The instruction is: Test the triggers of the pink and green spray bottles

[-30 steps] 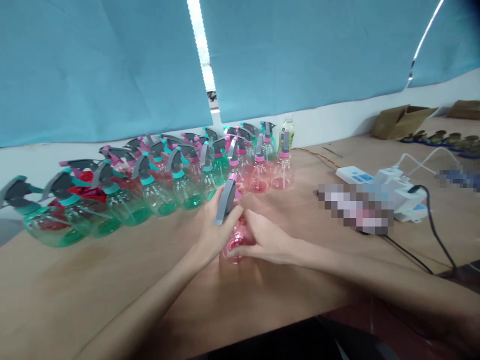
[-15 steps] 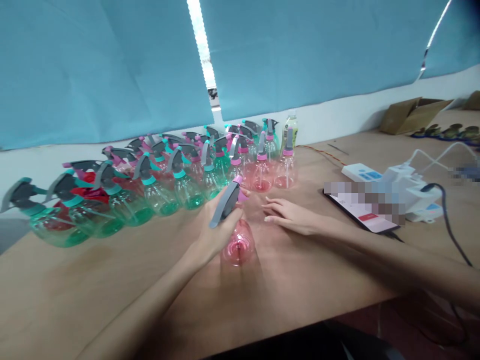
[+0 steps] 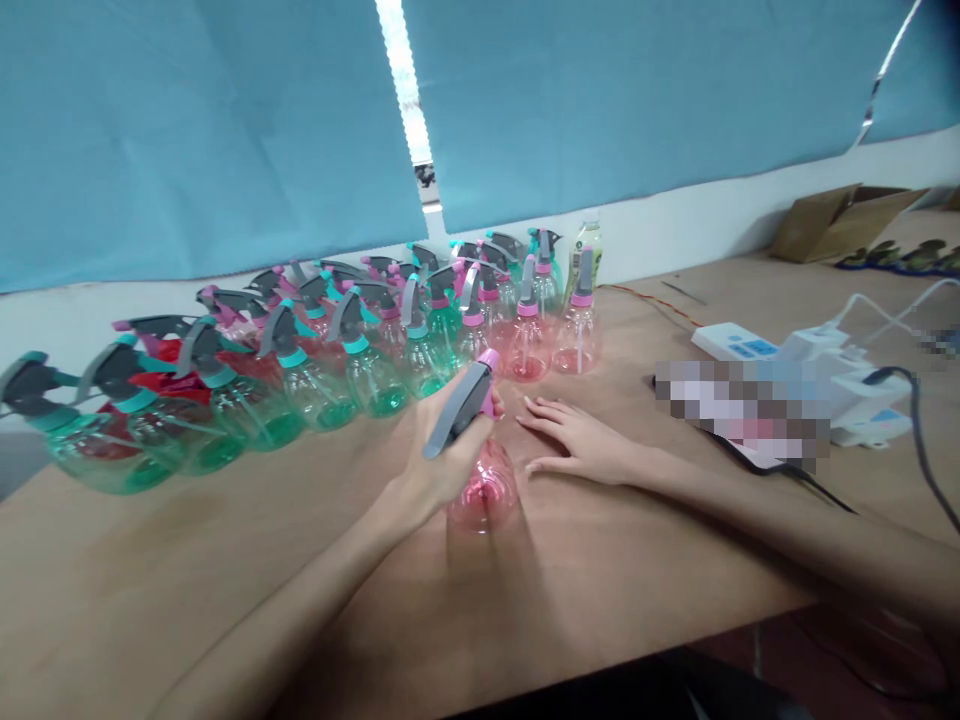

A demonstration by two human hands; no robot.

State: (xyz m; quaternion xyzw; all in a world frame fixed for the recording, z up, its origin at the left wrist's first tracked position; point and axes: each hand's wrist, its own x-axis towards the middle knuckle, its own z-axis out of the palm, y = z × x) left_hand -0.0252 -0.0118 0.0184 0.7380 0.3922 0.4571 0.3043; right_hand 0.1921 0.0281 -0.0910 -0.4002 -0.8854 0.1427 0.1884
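My left hand (image 3: 442,455) is wrapped round the neck of a pink spray bottle (image 3: 484,495), whose grey and pink trigger head (image 3: 463,400) shows above the thumb. The bottle's clear pink body rests on the table, nearly upright. To its right, my right hand (image 3: 581,440) lies on the tabletop with its fingers spread, holding nothing. Beyond both hands stand rows of spray bottles, among them a green one (image 3: 381,385) and a pink one (image 3: 527,350).
On the brown table (image 3: 315,560), a phone (image 3: 739,415) and white power strips (image 3: 731,342) with cables lie at the right. A labelled drink bottle (image 3: 587,245) stands behind the spray bottles. An open cardboard box (image 3: 832,225) is at the back right.
The fingers of my right hand have spread wider and it now rests flatter beside the held bottle. My left hand keeps its hold on the bottle's neck. The view has shifted slightly.
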